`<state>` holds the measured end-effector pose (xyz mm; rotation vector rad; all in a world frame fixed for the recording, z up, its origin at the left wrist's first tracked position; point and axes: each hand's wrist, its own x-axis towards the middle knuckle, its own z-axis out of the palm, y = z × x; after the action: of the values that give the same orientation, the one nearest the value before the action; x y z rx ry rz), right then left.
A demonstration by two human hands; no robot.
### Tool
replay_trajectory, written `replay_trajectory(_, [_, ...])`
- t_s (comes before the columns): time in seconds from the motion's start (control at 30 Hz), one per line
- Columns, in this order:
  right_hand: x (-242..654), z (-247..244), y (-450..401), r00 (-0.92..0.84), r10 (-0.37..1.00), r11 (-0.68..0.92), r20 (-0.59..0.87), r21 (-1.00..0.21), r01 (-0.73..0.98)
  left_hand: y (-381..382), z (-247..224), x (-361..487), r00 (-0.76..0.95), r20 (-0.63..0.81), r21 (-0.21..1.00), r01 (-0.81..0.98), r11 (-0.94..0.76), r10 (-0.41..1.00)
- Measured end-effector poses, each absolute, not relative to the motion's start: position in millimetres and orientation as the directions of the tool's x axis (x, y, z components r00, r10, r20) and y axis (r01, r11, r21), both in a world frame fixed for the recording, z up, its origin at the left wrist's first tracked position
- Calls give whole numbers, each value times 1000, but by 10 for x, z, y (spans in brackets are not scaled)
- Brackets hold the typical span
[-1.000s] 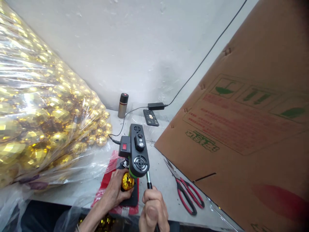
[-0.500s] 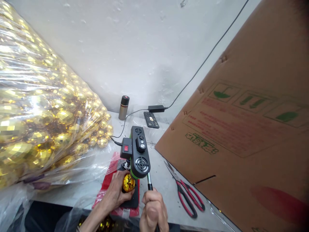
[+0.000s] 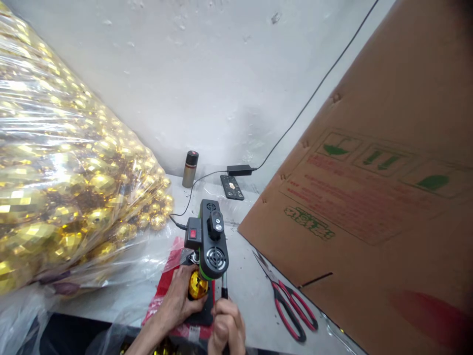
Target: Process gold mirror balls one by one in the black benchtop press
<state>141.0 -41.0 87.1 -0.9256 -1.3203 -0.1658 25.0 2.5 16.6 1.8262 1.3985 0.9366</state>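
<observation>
In the head view my left hand is closed round a shiny gold faceted ball, fingers behind it and thumb in front. The ball sits on the black base of a small bench drill press, directly under the machine's black head. The head hides the drill bit and the top of the ball. My right hand is wrapped in a fist round the drill press lever, to the right of the ball. Red plastic lies beneath the base.
A big clear bag of gold balls fills the left. Red-handled scissors lie beside a tall cardboard box on the right. Behind the press are a flask, a phone and a power adapter with its cable.
My right hand has swung the lever a little leftward and down. The whole view has shifted slightly. My left hand keeps hold of the ball under the press head.
</observation>
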Motion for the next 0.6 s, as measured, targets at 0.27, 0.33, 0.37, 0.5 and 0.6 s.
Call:
replay_trajectory(0.27, [1397, 1260, -460, 343, 462, 644, 818, -575, 505, 48, 169, 261, 195, 141, 828, 514, -223, 971])
replay_trajectory(0.33, [1423, 1521, -485, 356, 522, 628, 775, -631, 455, -11, 147, 236, 199, 159, 829, 504, -240, 967])
replay_trajectory(0.37, [1437, 1632, -492, 363, 560, 608, 745, -667, 430, -63, 128, 206, 207, 176, 829, 497, -258, 963])
replay_trajectory(0.5, [1491, 1789, -477, 307, 564, 630, 767, -640, 440, -357, 11, -50, 267, 280, 787, 486, -380, 922])
replay_trajectory(0.6, [1485, 1688, -465, 248, 495, 688, 833, -549, 475, -449, -68, -293, 254, 389, 720, 516, -464, 886])
